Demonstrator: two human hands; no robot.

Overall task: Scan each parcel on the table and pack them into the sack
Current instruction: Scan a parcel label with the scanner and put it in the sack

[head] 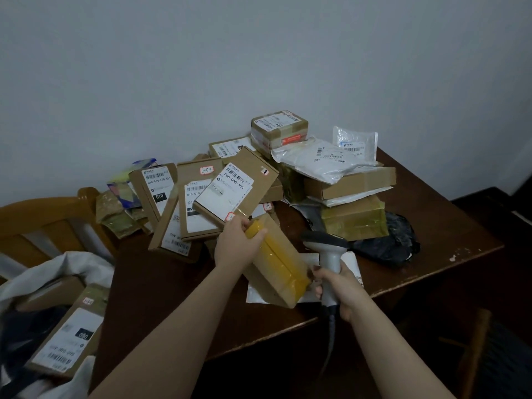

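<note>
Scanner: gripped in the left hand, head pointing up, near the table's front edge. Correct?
No. The barcode scanner is gripped in the right hand, not the left; the left hand grips the yellow-taped parcel. The head view shows it. The rest holds: head pointing up, near the table's front edge.

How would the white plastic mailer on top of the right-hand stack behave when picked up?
The white mailer looks soft: its wrinkled film sags over the flat carton beneath, so it would probably flop in a grip. The glossy film may be slippery. It bulges little, so it is likely light; the contents are hidden.
</note>
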